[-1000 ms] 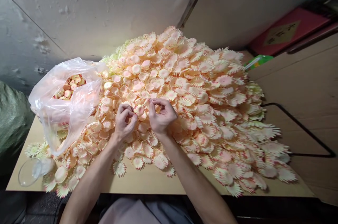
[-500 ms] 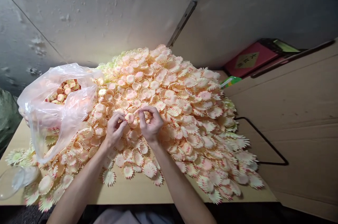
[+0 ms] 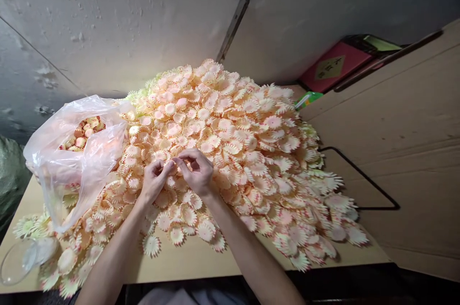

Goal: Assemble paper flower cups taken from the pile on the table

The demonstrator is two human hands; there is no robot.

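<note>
A wide heap of pale cream and pink flower-shaped pieces with fringed, red-tipped edges (image 3: 230, 127) lies under and around both hands. Low over the near middle of this heap, my left hand (image 3: 155, 179) is closed in a pinch. My right hand (image 3: 198, 170) pinches too, thumb and forefinger meeting the left fingertips. Whatever sits between the fingertips is too small and too covered to make out. To the left of my hands, a translucent plastic bag (image 3: 46, 151) stands open with smaller, redder flower pieces (image 3: 82, 133) inside.
A clear round plastic container (image 3: 18, 262) lies at the table's (image 3: 187, 262) near left corner. Along the right side rises a cardboard panel (image 3: 395, 151) with a black wire bracket (image 3: 362, 180). Behind it sits a red box (image 3: 336, 67); a grey wall (image 3: 161, 17) closes off the back.
My two hands have come together, the right one moving left until the fingertips meet. The camera view has turned slightly.
</note>
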